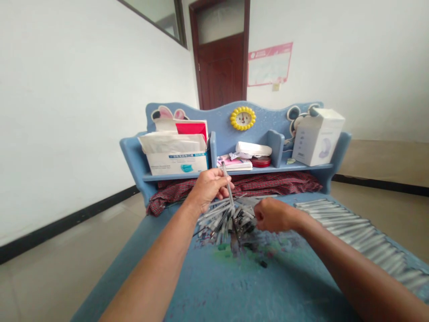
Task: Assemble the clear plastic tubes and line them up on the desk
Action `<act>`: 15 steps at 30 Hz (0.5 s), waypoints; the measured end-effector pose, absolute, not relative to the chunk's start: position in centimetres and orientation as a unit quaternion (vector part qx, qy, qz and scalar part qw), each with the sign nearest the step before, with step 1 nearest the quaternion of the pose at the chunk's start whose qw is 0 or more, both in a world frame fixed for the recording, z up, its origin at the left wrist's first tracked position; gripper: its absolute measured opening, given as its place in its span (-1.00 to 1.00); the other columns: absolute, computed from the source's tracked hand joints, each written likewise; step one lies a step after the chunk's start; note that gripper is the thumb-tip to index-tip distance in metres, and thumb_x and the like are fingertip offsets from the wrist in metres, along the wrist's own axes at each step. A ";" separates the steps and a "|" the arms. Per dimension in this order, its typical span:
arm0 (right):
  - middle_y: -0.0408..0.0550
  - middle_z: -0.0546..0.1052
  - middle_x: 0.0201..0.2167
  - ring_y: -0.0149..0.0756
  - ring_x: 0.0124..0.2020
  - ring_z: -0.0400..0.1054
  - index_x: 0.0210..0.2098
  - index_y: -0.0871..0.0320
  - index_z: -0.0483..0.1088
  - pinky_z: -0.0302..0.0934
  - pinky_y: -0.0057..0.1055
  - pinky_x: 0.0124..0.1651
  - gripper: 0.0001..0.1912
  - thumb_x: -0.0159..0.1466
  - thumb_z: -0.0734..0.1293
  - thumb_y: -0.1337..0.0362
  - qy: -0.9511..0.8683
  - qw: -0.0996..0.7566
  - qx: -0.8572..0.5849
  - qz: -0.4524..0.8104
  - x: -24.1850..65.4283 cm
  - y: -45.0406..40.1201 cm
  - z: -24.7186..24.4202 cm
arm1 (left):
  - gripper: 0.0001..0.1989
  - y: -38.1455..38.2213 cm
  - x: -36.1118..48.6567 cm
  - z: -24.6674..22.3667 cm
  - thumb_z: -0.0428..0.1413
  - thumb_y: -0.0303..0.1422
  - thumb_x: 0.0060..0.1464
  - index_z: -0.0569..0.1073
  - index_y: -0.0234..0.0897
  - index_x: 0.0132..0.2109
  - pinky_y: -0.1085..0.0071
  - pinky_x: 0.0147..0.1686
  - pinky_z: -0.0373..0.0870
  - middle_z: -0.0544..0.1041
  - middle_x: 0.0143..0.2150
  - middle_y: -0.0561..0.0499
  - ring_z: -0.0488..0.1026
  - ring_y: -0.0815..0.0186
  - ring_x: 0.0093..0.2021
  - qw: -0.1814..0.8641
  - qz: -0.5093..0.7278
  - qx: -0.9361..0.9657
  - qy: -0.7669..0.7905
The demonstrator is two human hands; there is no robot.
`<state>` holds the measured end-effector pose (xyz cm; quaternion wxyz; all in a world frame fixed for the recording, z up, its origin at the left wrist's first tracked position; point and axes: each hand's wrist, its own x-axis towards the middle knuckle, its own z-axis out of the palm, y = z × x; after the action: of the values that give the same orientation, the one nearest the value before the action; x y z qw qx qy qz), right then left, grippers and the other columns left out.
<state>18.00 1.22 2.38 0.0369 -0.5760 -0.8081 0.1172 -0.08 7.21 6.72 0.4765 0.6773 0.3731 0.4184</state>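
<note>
My left hand (pixel 212 185) pinches a clear pen barrel (pixel 227 183) and holds it nearly upright above the pile. Beneath it lies a loose heap of pen parts (pixel 221 219), clear tubes and dark pieces mixed together. Just right of the heap, my right hand (pixel 273 215) is closed with its fingers curled in; anything inside them is hidden. Farther right, a long row of clear pens or pen barrels (pixel 355 232) lies side by side, blurred towards the near end. A small black piece, perhaps a cap (pixel 263 264), sits on the blue desk (pixel 214 286) in front of the heap.
A shelf unit (pixel 261 108) with a yellow flower clock (pixel 243 118) rises at the back. It carries a mask box (pixel 177 163), papers (pixel 236 164), a red round tin (pixel 260 161) and a white box (pixel 318 138). Bunched checked cloth (pixel 278 182) lies under the shelf.
</note>
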 end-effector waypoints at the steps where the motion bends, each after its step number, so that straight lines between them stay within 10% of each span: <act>1: -0.13 0.43 -0.69 -0.45 -0.65 0.26 -0.57 0.20 0.42 -0.03 -0.56 -0.61 -0.88 -0.04 0.24 0.34 -0.813 0.087 -0.566 0.105 17.9 1.0 2.6 | -0.90 7.2 -0.1 6.7 0.09 -0.39 -0.09 0.36 -0.37 -0.44 0.63 -0.75 0.16 0.48 -0.52 -0.02 0.32 0.50 -0.69 0.480 0.425 0.673 0.369; 15: -0.16 0.42 -0.68 -0.45 -0.72 0.28 -0.54 0.20 0.26 0.06 -0.58 -0.69 -0.86 0.06 0.23 0.25 -0.738 0.303 -0.514 0.314 16.5 1.4 1.2 | -0.89 6.7 1.0 6.3 0.10 -0.39 -0.07 0.35 -0.37 -0.40 0.61 -0.74 0.23 0.48 -0.51 0.00 0.34 0.49 -0.68 0.499 0.438 0.671 0.329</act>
<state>16.46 1.36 1.21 0.3034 -0.5142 -0.7381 0.3143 1.02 6.73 6.32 0.4989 0.6712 0.3292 0.4384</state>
